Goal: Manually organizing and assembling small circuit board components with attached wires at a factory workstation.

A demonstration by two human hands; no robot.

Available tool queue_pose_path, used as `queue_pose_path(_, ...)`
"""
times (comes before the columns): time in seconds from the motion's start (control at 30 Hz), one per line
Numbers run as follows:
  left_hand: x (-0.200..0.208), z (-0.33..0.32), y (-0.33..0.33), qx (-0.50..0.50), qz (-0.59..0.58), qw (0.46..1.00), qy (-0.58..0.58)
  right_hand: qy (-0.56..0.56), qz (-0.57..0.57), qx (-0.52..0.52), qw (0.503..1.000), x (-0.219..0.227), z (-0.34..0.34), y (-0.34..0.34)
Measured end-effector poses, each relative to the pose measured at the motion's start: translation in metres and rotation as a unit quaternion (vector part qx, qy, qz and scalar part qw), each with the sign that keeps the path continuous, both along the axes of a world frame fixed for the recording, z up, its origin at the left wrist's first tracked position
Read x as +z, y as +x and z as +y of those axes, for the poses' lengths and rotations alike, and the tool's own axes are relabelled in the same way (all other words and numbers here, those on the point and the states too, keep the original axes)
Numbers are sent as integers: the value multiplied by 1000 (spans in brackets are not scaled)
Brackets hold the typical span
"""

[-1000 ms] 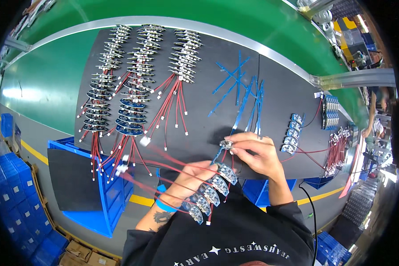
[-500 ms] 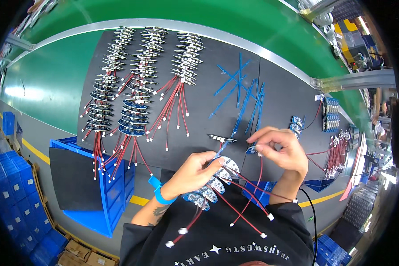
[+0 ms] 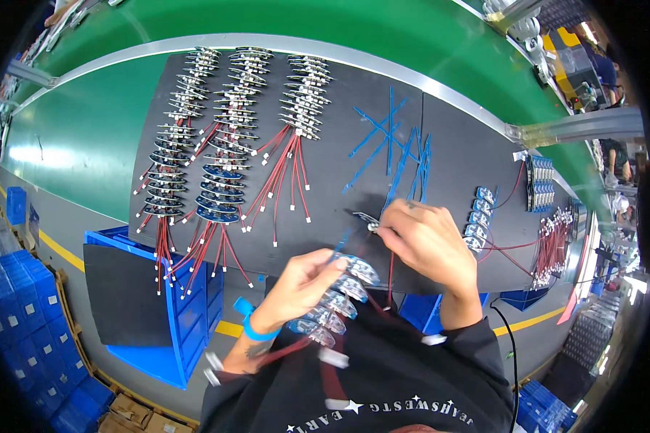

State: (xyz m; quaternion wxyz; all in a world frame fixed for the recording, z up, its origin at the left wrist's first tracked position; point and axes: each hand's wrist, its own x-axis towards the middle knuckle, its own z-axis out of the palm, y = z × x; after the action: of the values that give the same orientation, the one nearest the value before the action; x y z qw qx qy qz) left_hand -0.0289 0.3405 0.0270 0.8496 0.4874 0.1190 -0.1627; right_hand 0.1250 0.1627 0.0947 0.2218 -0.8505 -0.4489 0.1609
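Note:
My left hand [image 3: 307, 290], a blue band round its wrist, is closed on a row of curved circuit boards [image 3: 326, 315] in front of my shirt. Red wires with white connectors hang from the boards, smeared by motion. A thin blue strip [image 3: 341, 242] sticks out past my left fingertips. To the right, my right hand [image 3: 427, 242] is closed at the fingertips on a small curved circuit board [image 3: 367, 218], partly hidden by the fingers. A red wire [image 3: 391, 281] hangs below that hand.
Three rows of wired circuit boards [image 3: 307, 97] lie on the black mat [image 3: 303, 231]. Thin blue strips [image 3: 390, 133] lie beyond my hands. At the right are a short board row [image 3: 478, 220], a board stack [image 3: 539, 186] and bundled red wires [image 3: 552, 249]. Blue crates [image 3: 195, 296] stand lower left.
My right hand has moved left and forward, closer to my left hand, uncovering more of the short board row. My left hand has shifted slightly left with its boards, and their wires have swung.

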Motion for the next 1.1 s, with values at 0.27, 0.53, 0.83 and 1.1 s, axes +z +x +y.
queue_pose_path(0.27, 19, 24, -33, 229, 71, 969, 66, 58, 39, -16, 997, -7, 11, -8)
queue_pose_path(0.53, 8, 31, -43, 273, 66, 952, 120, 166, -11, -131, 977, -41, 32, -42)
queue_pose_path(0.83, 23, 51, -58, 389, 111, 907, 117, 175, -24, -127, 976, -59, 20, -48)
queue_pose_path(1.1, 51, 61, -61, 405, 117, 906, 29, 212, 44, -74, 973, -25, 48, -10)
